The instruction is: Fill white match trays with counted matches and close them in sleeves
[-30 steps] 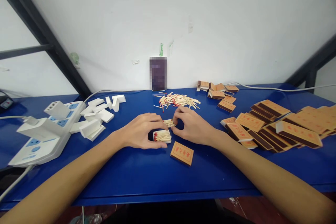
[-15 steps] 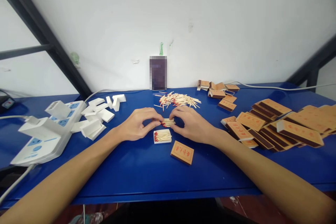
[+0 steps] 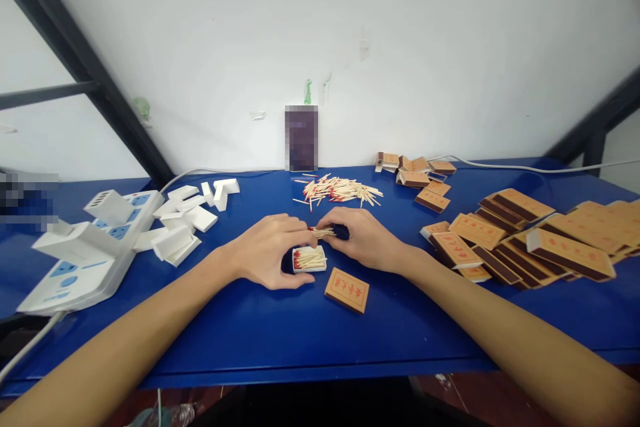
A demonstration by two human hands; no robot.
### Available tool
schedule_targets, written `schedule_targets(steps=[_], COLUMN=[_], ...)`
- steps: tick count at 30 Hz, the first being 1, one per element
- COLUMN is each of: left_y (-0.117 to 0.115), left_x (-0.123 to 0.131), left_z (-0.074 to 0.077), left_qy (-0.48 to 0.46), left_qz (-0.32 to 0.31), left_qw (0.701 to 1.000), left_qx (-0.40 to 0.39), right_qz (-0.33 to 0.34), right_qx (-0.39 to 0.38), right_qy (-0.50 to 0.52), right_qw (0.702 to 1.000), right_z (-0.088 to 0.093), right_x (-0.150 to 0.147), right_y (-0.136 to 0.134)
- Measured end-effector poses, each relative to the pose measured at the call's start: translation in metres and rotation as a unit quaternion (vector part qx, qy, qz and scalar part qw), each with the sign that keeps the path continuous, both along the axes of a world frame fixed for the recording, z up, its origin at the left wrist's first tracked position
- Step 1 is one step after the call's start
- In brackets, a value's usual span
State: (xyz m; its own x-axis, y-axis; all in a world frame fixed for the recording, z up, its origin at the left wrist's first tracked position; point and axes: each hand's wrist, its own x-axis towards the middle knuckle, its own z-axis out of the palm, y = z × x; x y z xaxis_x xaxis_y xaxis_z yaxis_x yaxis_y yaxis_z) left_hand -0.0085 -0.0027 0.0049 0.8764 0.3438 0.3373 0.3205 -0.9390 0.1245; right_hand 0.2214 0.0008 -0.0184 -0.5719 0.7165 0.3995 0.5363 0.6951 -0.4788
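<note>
A white matchbox tray (image 3: pixel 295 269) holds a layer of red-headed matches (image 3: pixel 310 257). My left hand (image 3: pixel 273 250) spans it, thumb along the near side and fingers along the far side. Just behind the tray, my right hand (image 3: pixel 367 238) pinches a small bundle of matches (image 3: pixel 324 232), red heads toward the left. The left fingertips are close to those heads; whether they touch is unclear. In front and to the right lies a closed tan matchbox sleeve (image 3: pixel 347 290) with red characters. A loose pile of matches (image 3: pixel 345 190) lies beyond my hands.
White trays (image 3: pixel 183 220) are heaped at left beside a power strip (image 3: pixel 80 273) with plugged-in adapters. Many tan matchbox sleeves (image 3: pixel 477 231) are piled at right, several more (image 3: pixel 433 197) at the back. A dark pixelated panel (image 3: pixel 301 139) stands against the wall.
My left hand has left the bundle and come nearer, spreading around the tray. The right hand keeps the bundle pinched, shifted slightly. Tray and sleeve have stayed put.
</note>
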Motion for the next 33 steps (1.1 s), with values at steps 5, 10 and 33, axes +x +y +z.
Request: schedule_targets(steps=[5,10,33], left_y=[-0.004,-0.006,0.005], left_x=[0.004,0.007,-0.002], left_z=[-0.002,-0.002,-0.001], left_qy=[0.014,0.032,-0.036], left_qz=[0.000,-0.006,0.063], left_qw=[1.000,0.999,0.995], left_qx=[0.001,-0.016,-0.072], right_qz=[0.000,-0.004,0.005], right_qx=[0.010,-0.004,0.029], right_qy=[0.011,0.003,0.004], right_qw=[1.000,1.000,1.000], right_z=[-0.001,-0.002,-0.008], right_x=[0.001,0.002,-0.002], right_y=[0.002,0.002,0.004])
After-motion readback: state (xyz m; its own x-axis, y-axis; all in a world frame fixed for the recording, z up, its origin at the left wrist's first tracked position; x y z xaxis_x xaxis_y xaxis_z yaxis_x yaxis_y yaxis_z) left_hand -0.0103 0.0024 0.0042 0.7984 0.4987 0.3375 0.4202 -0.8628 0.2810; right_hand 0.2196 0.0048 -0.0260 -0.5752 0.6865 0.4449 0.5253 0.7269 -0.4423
